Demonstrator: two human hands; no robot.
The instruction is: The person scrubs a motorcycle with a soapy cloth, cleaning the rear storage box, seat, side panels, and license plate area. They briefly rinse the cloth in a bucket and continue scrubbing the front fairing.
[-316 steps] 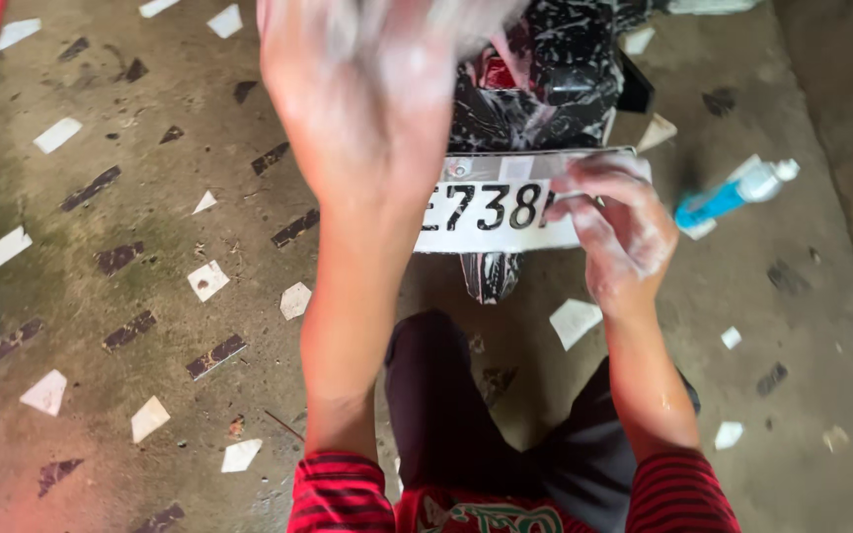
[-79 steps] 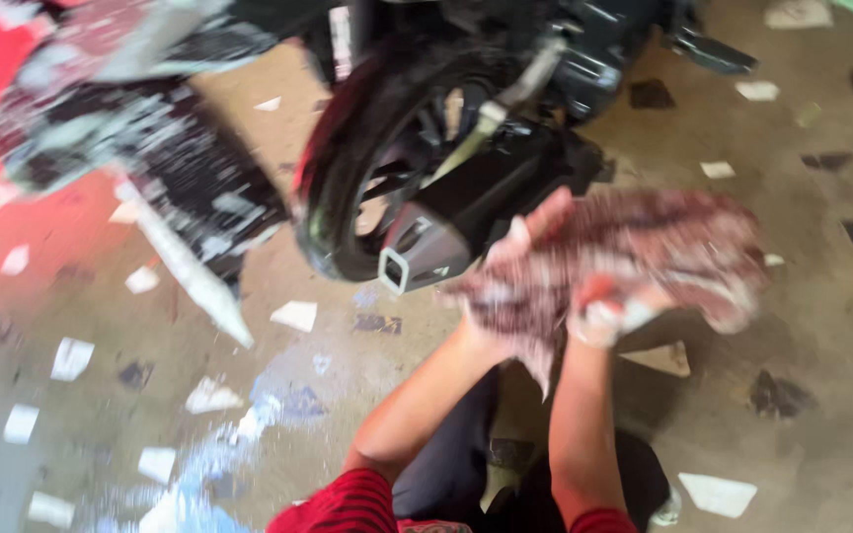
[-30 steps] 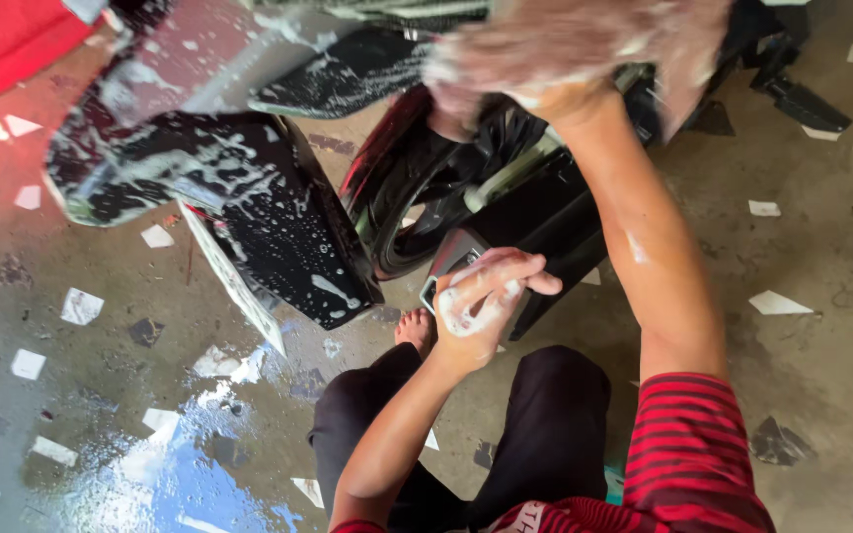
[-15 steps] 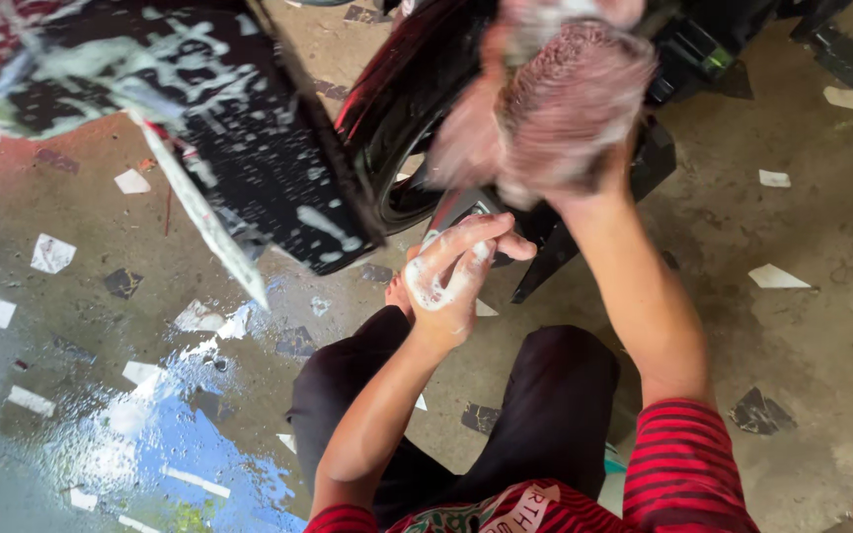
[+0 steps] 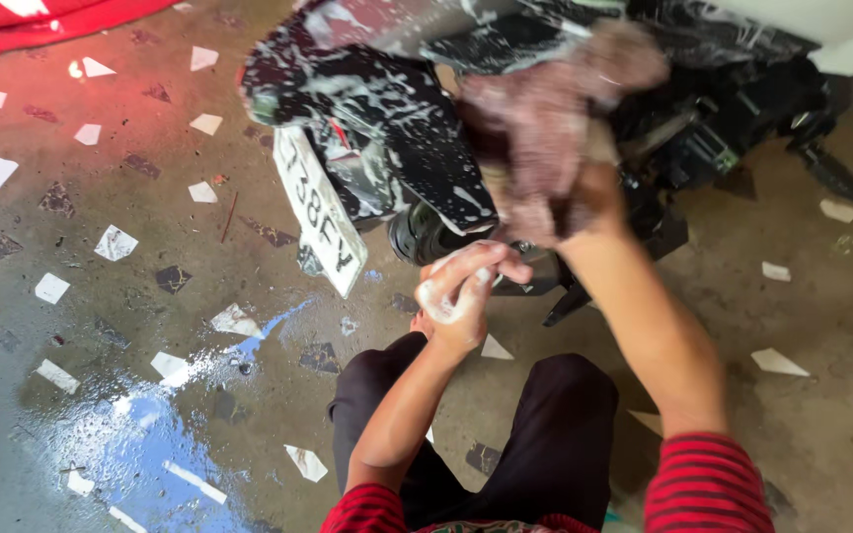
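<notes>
Our right hand (image 5: 584, 188) clenches a sudsy pinkish cloth (image 5: 545, 118) against the soapy black motorbike's rear (image 5: 387, 109); blurred, so contact looks likely. Our left hand (image 5: 461, 291), foamy and loosely curled, holds nothing, just below the rear wheel (image 5: 422, 235). White number plate (image 5: 318, 209) hangs left. Wet speckled floor (image 5: 130, 395) beneath.

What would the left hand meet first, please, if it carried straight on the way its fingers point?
The soapy left hand points up and to the right, toward the dark muffler under the motorbike's rear wheel. It would probably meet the muffler first, though depth is hard to judge from above.
</notes>
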